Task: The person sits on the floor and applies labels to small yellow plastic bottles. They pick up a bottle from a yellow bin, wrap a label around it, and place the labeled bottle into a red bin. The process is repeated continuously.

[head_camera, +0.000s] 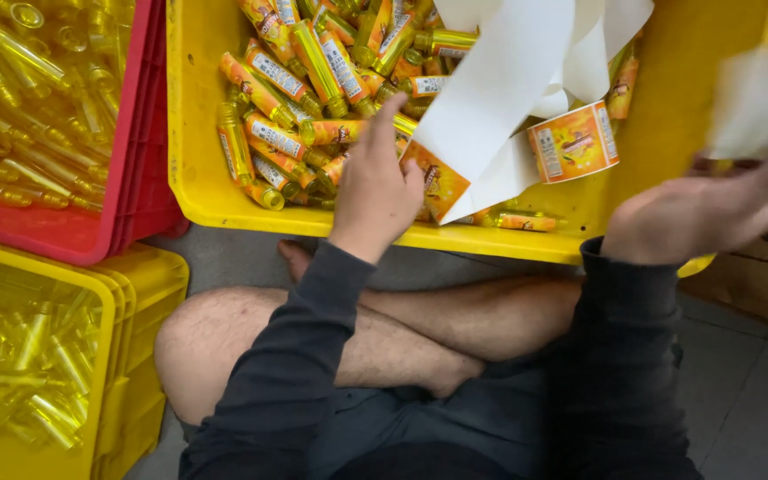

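My left hand (375, 191) reaches over the near rim of a yellow crate (197, 133). Its thumb lies against an orange label (436, 185) at the low end of a white label strip (491, 98); the fingers are seen from the back. A second orange label (573, 142) sits further along the strip. Small yellow bottles with orange labels (295, 89) fill the crate beside the hand. My right hand (713, 209) is blurred at the crate's right rim and grips a blurred piece of white backing paper (762, 102).
A red crate (140, 133) of unlabelled clear yellow bottles stands at the left. Another yellow crate (126, 338) of the same bottles is below it. My crossed bare legs (384, 333) rest on the grey floor under the crate. A brown box (757, 276) is at the right.
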